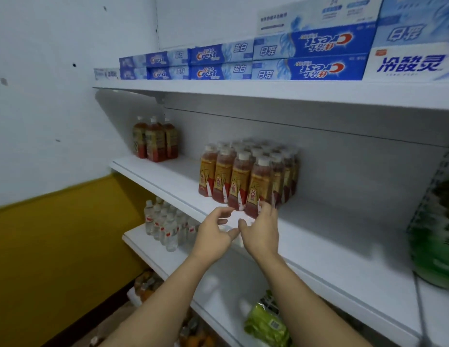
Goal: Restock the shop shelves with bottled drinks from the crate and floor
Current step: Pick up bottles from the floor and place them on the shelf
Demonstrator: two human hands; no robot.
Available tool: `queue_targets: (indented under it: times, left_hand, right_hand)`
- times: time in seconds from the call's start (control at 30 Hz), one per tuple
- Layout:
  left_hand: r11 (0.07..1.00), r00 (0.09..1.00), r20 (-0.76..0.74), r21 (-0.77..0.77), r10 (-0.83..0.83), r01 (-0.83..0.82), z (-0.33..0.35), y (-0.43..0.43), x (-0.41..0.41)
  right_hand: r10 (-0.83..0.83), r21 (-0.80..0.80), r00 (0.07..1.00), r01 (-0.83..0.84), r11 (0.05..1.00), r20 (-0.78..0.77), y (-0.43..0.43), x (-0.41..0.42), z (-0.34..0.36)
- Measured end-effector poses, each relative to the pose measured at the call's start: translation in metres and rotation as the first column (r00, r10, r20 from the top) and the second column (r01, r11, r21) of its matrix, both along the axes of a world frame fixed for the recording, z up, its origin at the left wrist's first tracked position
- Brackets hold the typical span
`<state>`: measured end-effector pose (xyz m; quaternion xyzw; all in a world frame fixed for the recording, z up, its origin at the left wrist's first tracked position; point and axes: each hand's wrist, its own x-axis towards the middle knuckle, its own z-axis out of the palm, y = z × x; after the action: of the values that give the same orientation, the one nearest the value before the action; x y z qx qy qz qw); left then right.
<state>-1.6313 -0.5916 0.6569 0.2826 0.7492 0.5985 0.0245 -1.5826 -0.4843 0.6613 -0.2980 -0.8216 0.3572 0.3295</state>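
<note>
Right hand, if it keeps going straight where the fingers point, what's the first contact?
Most likely the front-right bottle of the shrink-wrapped tea pack on the middle shelf. The right hand is open, its fingertips at that bottle's base; whether they already touch it is unclear.

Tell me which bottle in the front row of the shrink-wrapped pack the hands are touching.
The rightmost front bottle: the right hand has fingertips on its base. The left hand touches none.
</note>
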Motion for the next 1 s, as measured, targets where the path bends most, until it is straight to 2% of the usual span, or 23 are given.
queue_targets:
  times: [0.17,0.5,0.8,1.0]
  left_hand:
    - [0.998,0.999,-0.01,0.052,-0.039,0.039,-0.001,-0.037,-0.002]
    - [0.986,0.993,-0.005,0.117,-0.122,0.121,-0.013,-0.082,0.004]
    - [0.986,0.987,0.023,0.068,-0.156,0.154,-0.044,-0.094,0.037]
    - [0.988,0.986,0.063,-0.016,-0.153,0.155,-0.072,-0.077,0.074]
  right_hand:
    - [-0.013,0.08,1.0,0.014,0.997,-0.018,-0.045,0.008,0.001]
    - [-0.019,0.057,1.0,0.018,0.998,0.007,-0.104,0.036,-0.003]
    - [0.015,0.033,0.998,-0.017,0.999,0.06,-0.11,0.079,-0.034]
    - [0.065,-0.064,0.996,-0.061,0.996,0.063,-0.092,0.12,-0.072]
